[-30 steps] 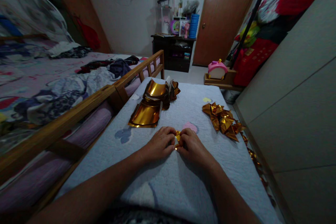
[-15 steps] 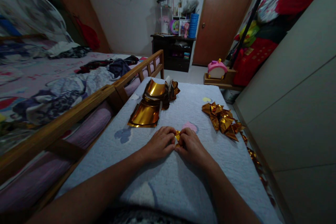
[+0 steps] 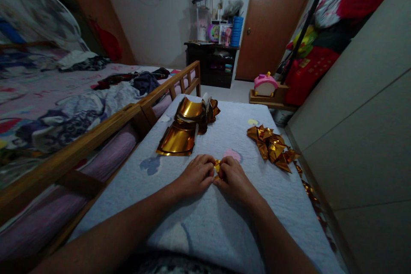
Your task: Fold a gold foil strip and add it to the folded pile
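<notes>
Nothing has moved since the earlier frames. Head view: left hand (image 3: pixel 195 176) and right hand (image 3: pixel 235 178), fingers closed, together pinch a small foil piece (image 3: pixel 217 166) on the mat (image 3: pixel 205 218). Step judged: creasing. Foil sheets (image 3: pixel 180 139) beyond; folded pieces (image 3: pixel 272 147) right.

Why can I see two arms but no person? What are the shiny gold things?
The camera sits on the person's head and looks down, so you see only their own arms. The left hand and the right hand meet on a pale blue quilted mat and pinch a small folded piece of gold foil between their fingertips. Farther up the mat lies a stack of flat gold foil sheets, with curled ones behind it. To the right is a pile of folded gold pieces. A wooden bed rail runs along the left side.
</notes>
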Action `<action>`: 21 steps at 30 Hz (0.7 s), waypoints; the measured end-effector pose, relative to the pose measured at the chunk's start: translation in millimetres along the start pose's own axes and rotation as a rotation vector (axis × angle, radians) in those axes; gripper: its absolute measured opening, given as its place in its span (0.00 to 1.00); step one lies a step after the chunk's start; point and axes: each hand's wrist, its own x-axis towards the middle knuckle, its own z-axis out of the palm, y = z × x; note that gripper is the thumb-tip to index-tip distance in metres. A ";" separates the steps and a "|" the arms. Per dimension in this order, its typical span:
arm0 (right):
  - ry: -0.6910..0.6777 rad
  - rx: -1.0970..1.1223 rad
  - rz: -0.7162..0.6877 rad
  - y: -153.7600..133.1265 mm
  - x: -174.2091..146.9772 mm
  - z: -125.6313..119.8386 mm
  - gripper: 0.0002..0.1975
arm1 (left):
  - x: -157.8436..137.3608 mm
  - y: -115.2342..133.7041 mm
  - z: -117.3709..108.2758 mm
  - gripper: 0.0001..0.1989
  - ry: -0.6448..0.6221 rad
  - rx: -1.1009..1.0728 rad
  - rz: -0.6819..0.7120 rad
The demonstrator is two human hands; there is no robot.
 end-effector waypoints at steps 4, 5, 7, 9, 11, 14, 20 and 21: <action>0.002 0.000 0.003 0.6 0.1 0.6 0.12 | -1.1 -2.1 0.9 0.04 -0.009 -0.002 0.015; 0.003 0.000 0.006 0.5 0.3 0.8 0.12 | -1.3 -2.8 1.4 0.04 -0.008 -0.002 0.017; 0.010 0.000 0.015 0.3 0.9 1.4 0.12 | -1.4 -4.1 2.6 0.05 -0.006 -0.003 0.017; 0.017 -0.002 0.022 0.3 1.6 2.1 0.13 | -1.3 -5.2 3.5 0.05 -0.003 -0.002 0.016; 0.021 -0.007 0.024 0.7 2.2 2.7 0.13 | -1.0 -5.6 4.0 0.05 -0.001 0.000 0.016; 0.021 -0.011 0.016 1.4 2.5 3.2 0.13 | -0.4 -5.0 3.6 0.04 -0.004 0.007 0.014; 0.025 -0.017 0.011 1.2 1.9 3.4 0.12 | -0.6 -1.6 1.3 0.04 -0.009 0.011 -0.002; 0.022 -0.020 0.013 0.8 2.0 3.3 0.12 | -0.7 -1.4 1.1 0.04 -0.007 0.012 -0.002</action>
